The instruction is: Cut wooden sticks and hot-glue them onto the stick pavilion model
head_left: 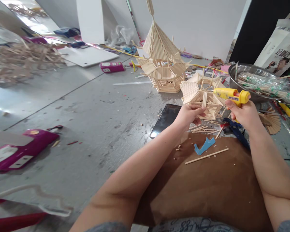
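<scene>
My right hand (244, 112) grips a yellow hot glue gun (227, 93), its nozzle pointing left over a small many-sided wooden stick model (189, 91). At the model's near side, my left hand (188, 113) pinches a short strip of wooden sticks (204, 98) that stands upright; whether the strip touches the model I cannot tell. Behind stands a taller stick pavilion (161, 48) with a pointed roof. Loose short sticks (200, 129) lie in front of the model, close to blue-handled pliers (238, 132).
A black phone (165, 119) lies left of the model. Brown sheeting (207, 187) before me bears a long stick (206, 156) and blue scraps (205, 146). A steel bowl (234, 72) with wrapped sticks sits at right. Purple power strips (36, 145) and a stick pile (21, 61) are leftward.
</scene>
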Action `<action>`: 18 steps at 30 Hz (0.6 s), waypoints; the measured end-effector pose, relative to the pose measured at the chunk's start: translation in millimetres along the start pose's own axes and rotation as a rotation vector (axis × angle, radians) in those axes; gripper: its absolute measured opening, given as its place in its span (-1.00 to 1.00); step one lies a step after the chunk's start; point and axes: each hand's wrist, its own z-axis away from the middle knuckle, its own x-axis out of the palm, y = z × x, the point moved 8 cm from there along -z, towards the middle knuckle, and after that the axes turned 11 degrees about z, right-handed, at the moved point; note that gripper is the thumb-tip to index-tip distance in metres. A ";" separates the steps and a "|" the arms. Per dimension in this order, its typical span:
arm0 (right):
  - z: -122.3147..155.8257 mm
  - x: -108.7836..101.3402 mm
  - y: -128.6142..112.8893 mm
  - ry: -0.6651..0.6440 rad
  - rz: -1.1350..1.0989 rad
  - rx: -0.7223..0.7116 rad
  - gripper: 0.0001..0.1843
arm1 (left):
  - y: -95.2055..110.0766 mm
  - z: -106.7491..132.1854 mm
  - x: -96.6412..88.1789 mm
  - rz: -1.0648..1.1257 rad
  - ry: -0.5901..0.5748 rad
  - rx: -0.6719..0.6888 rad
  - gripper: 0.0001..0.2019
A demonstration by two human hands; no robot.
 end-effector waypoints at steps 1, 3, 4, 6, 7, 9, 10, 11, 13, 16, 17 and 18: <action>0.3 -0.8 1.1 0.000 -0.009 0.012 -0.48 | 0.5 0.2 0.6 -0.014 -0.001 0.012 -0.83; 0.9 -1.2 1.7 -0.005 -0.022 0.020 -0.48 | 1.6 0.6 1.7 -0.032 -0.003 0.033 -0.84; 1.1 -0.9 1.5 -0.007 -0.023 0.020 -0.48 | 2.1 0.8 2.2 -0.039 -0.004 0.042 -0.85; 1.3 0.1 1.2 -0.009 -0.012 0.018 -0.48 | 3.3 1.1 2.8 -0.050 -0.002 0.062 -0.87; 1.3 0.7 1.1 -0.007 -0.005 0.014 -0.48 | 3.7 1.1 3.1 -0.056 -0.001 0.069 -0.88; 0.9 1.8 1.1 0.001 0.001 0.001 -0.49 | 4.3 0.9 3.3 -0.062 0.003 0.079 -0.89; 0.6 2.1 1.0 0.007 -0.001 -0.009 -0.50 | 4.6 0.8 3.3 -0.064 0.006 0.083 -0.90; 0.3 2.4 0.9 0.010 -0.005 -0.020 -0.51 | 4.9 0.7 3.3 -0.065 0.008 0.087 -0.90; 0.1 2.4 0.8 0.013 -0.012 -0.036 -0.52 | 5.5 0.6 3.7 -0.065 0.012 0.091 -0.90; 0.5 2.0 -0.9 0.010 -0.017 -0.051 -0.53 | 6.1 0.9 4.6 -0.066 0.014 0.089 -0.91; 0.9 2.3 -1.8 0.004 -0.014 -0.052 -0.53 | 6.4 0.9 4.7 -0.069 0.015 0.089 -0.91; 1.4 2.5 -2.5 0.003 -0.010 -0.050 -0.53 | 6.7 1.0 4.8 -0.073 0.018 0.089 -0.91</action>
